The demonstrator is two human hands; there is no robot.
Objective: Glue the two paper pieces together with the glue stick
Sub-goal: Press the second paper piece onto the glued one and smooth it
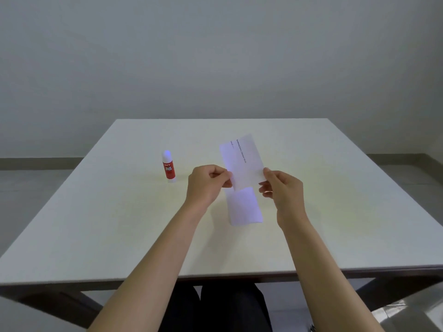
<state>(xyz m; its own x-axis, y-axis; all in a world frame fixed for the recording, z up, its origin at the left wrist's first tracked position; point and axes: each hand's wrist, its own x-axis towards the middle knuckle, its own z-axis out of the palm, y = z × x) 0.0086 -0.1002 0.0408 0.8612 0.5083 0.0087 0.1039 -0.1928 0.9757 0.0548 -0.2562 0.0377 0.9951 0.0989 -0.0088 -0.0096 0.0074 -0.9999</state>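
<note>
I hold a white paper piece with a line of printed text above the table. My left hand pinches its lower left edge and my right hand pinches its lower right corner. A second, plain white paper piece lies flat on the table just below it, between my hands. The upper piece's bottom edge overlaps the top of the lower one; whether they touch is unclear. A red glue stick with a white cap stands upright on the table, left of my left hand, capped.
The white table ends at a dark front edge near my body. A grey wall rises behind it, and floor shows on both sides.
</note>
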